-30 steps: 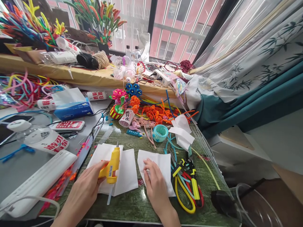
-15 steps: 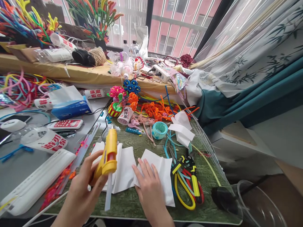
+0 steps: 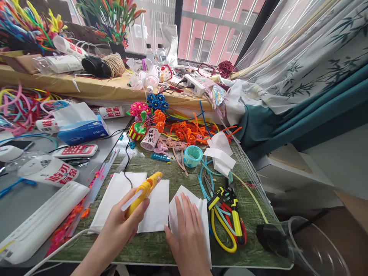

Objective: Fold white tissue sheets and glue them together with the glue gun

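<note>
My left hand (image 3: pixel 126 216) is wrapped round a yellow hot glue gun (image 3: pixel 143 193), tilted with its nozzle end up and to the right and a clear glue stick poking out of its back. Beneath the gun lies a folded white tissue (image 3: pixel 115 195), flat on the green mat. My right hand (image 3: pixel 188 230) rests with fingers stretched out on a second white tissue (image 3: pixel 202 209), to the right of the first. Close beside it are yellow-handled scissors (image 3: pixel 221 234) and pliers (image 3: pixel 236 218) with yellow, black and red grips.
A turquoise ring-shaped roll (image 3: pixel 193 157), a white paper piece (image 3: pixel 221 155) and orange pipe-cleaner pieces (image 3: pixel 184 132) lie beyond the hands. At left are a long white power strip (image 3: pixel 43 222) and a blue tissue box (image 3: pixel 83 130). A clear plastic cup (image 3: pixel 313 245) lies at the right.
The glue gun has swung from upright to a low tilt over the left tissue, its nozzle now up-right. My right hand has shifted slightly right and down on its tissue, which has moved right.
</note>
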A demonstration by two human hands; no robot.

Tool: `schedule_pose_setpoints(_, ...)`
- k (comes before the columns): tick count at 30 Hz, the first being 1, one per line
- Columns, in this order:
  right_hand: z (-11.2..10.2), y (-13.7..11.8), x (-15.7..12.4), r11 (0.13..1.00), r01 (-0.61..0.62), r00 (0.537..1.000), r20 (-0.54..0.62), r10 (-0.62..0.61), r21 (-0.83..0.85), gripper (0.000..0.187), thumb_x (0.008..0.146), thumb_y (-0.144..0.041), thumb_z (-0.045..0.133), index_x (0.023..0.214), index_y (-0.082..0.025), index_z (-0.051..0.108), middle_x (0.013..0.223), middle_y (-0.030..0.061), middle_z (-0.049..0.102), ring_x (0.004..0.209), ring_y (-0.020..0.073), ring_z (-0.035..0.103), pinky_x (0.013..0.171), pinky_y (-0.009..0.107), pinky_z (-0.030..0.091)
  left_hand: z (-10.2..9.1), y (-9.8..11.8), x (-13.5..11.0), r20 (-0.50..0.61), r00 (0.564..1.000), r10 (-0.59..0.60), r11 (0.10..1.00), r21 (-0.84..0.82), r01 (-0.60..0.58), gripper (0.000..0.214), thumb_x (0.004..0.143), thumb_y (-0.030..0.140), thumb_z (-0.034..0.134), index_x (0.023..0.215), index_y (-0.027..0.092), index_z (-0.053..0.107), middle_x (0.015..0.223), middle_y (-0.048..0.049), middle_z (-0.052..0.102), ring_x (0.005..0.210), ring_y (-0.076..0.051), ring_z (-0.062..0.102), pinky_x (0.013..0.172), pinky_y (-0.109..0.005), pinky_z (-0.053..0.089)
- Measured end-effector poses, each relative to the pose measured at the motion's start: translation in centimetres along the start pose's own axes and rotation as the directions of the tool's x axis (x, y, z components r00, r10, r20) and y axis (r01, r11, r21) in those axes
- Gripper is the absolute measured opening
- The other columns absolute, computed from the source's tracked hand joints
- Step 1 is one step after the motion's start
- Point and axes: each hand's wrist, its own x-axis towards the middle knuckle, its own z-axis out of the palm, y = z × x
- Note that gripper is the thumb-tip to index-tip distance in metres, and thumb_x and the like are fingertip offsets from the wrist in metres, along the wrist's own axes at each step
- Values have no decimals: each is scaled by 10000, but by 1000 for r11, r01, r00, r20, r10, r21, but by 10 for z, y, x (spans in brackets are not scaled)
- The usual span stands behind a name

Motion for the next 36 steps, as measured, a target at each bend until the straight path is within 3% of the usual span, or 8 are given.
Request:
schedule_pose_setpoints(4, 3, 9, -8, 996, 15, 988, -153, -1, 87, 249, 1001, -228, 441, 1146, -177, 637, 1226, 135, 708, 1129, 284, 681, 916, 447, 585, 3, -13, 8, 72, 997, -20, 998, 59, 16, 668, 721, 786, 565, 1018, 189, 534, 434, 126, 334, 317, -61, 292, 311, -189, 263)
schedule_pose_setpoints(7, 5, 13, -7, 979, -55, 973, -209, 97, 199, 227, 1019, -220, 436, 973, -205, 658, 1114, 95, 748, 1052, 243, 711, 884, 380, 586, 5, -18, 13, 124, 991, -54, 999, 10, 53, 671, 689, 802, 584, 978, 201, 512, 442, 139, 301, 313, -54, 256, 288, -189, 298)
schedule_pose_setpoints(12, -2, 18, 8, 889, -214, 944, -147, 294, 404, 215, 1028, -256, 441, 1056, -226, 652, 1101, 56, 752, 1027, 203, 717, 884, 319, 571, 8, -16, 17, 148, 982, -117, 991, -42, 124, 658, 702, 796, 579, 996, 214, 489, 490, 148, 240, 376, -41, 172, 293, -170, 301)
schedule_pose_setpoints(15, -6, 21, 17, 830, -251, 943, -65, 325, 497, 216, 1032, -263, 427, 1107, -251, 629, 1092, 24, 758, 993, 185, 731, 829, 279, 581, 9, -19, 21, 162, 980, -113, 993, -23, 118, 666, 701, 814, 559, 985, 216, 487, 487, 149, 235, 376, -41, 167, 290, -171, 305)
schedule_pose_setpoints(19, -6, 23, 26, 821, -236, 962, 4, 274, 520, 256, 1035, -252, 395, 1192, -267, 596, 1162, 24, 736, 1077, 186, 706, 883, 301, 578, 10, -31, 28, 174, 979, -108, 994, -9, 111, 659, 703, 818, 547, 978, 222, 482, 467, 153, 247, 346, -43, 177, 279, -178, 295)
schedule_pose_setpoints(23, -4, 23, 27, 868, -184, 980, 15, 200, 461, 294, 1041, -245, 353, 1198, -274, 600, 1210, 27, 718, 1164, 208, 664, 1006, 405, 537, 11, -41, 34, 199, 973, -114, 993, 3, 116, 724, 642, 867, 544, 967, 224, 477, 438, 163, 250, 304, -45, 168, 252, -196, 271)
schedule_pose_setpoints(32, -3, 20, 19, 887, -178, 984, 58, 170, 426, 330, 1044, -252, 347, 1292, -265, 565, 1276, 52, 690, 1257, 225, 609, 1022, 425, 541, 11, -46, 37, 210, 972, -109, 994, 25, 107, 646, 689, 841, 509, 915, 237, 475, 444, 157, 252, 291, -41, 161, 254, -194, 250)
schedule_pose_setpoints(36, 0, 20, 16, 891, -162, 986, 44, 158, 423, 260, 1038, -251, 381, 1209, -249, 576, 1287, 58, 686, 1289, 241, 584, 1025, 454, 542, 10, -48, 38, 215, 969, -122, 992, 41, 116, 637, 685, 836, 500, 903, 238, 466, 443, 156, 271, 294, -36, 152, 251, -187, 248)
